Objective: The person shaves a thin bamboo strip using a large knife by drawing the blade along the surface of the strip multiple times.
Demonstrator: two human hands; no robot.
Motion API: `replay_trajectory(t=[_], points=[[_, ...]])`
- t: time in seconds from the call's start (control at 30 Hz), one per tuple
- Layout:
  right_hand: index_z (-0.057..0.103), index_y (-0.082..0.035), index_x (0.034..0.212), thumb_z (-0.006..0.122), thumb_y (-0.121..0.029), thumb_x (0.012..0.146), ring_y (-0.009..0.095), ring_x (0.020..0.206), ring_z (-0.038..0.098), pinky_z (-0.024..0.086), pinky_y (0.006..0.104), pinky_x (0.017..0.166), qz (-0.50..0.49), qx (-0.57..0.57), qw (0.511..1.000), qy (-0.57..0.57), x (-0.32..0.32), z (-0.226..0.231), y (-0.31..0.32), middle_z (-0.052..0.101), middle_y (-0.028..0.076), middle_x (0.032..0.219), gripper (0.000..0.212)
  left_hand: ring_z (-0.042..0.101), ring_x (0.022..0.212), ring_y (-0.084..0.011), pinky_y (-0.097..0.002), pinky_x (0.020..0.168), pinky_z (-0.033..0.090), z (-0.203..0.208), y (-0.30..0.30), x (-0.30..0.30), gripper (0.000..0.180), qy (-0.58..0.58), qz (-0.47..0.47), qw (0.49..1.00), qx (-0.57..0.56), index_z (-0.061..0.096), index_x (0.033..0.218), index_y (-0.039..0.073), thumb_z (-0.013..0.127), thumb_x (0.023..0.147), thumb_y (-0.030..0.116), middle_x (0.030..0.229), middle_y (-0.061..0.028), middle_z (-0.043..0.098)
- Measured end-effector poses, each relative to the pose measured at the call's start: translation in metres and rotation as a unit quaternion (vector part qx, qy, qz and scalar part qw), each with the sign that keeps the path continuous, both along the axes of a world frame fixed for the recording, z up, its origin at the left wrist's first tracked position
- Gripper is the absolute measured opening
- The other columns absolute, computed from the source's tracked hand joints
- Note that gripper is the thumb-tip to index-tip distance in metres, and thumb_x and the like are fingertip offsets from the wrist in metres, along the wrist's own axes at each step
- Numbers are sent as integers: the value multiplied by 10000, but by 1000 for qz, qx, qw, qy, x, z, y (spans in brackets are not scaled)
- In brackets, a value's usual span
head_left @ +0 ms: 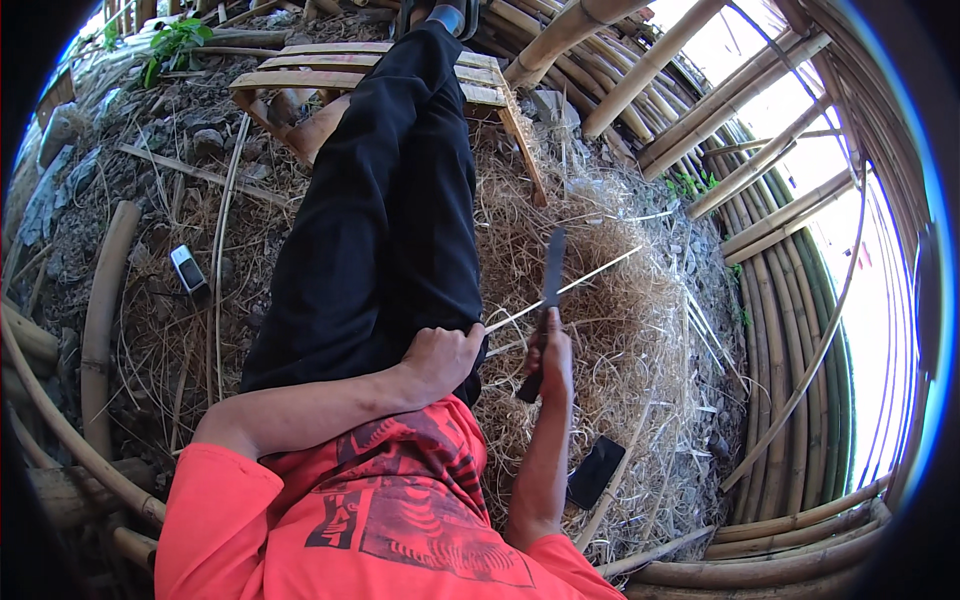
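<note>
My left hand (442,358) lies closed over my thigh, gripping one end of a thin pale bamboo strip (600,268). From there the strip slants up and to the right, passing the blade of a knife (554,268). My right hand (552,358) is wrapped round the knife's dark handle, with the blade pointing away from me. The blade meets or crosses the strip just beyond the right hand; whether it cuts into it I cannot tell. Curly bamboo shavings (610,370) lie thick on the ground beneath both.
My outstretched legs (370,220) rest across a low slatted bamboo bench (330,62). A dark flat object (596,472) lies by my right forearm. A small silver-and-black device (188,270) sits on the ground at left. Bamboo poles (790,370) are stacked along the right side.
</note>
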State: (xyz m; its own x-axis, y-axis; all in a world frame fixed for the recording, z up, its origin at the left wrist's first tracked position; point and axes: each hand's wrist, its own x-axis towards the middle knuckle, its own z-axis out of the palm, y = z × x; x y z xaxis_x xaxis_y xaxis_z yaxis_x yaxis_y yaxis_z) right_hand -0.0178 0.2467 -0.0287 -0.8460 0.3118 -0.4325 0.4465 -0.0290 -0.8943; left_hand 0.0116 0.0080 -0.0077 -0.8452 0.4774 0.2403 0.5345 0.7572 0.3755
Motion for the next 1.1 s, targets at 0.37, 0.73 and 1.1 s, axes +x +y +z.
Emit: replay_trajectory(t=[0.37,0.73,1.1], points=[[513,-74,734,446,-644,993,97,393,391,327,259,370,-88,53,994,38,-28,19,28,415,-21,528,629,722,622,-282,-395,518,572,1,2,1,124,23,1,1000,5,579,1049,94,534,945,144,688,-109,695],[487,-85,713,454,-654,985,98,395,390,322,259,374,-99,37,994,28,-24,3,45,417,-21,519,632,724,629,-272,-391,522,573,-3,3,1,135,26,3,1000,-17,593,1047,106,555,921,137,697,-102,697],[478,-80,714,457,-674,972,102,393,398,336,273,371,-10,33,999,29,3,10,-5,411,-18,522,648,721,621,-290,-396,519,576,-2,2,-1,102,16,1,1000,-3,583,1011,99,546,917,118,690,-114,693]])
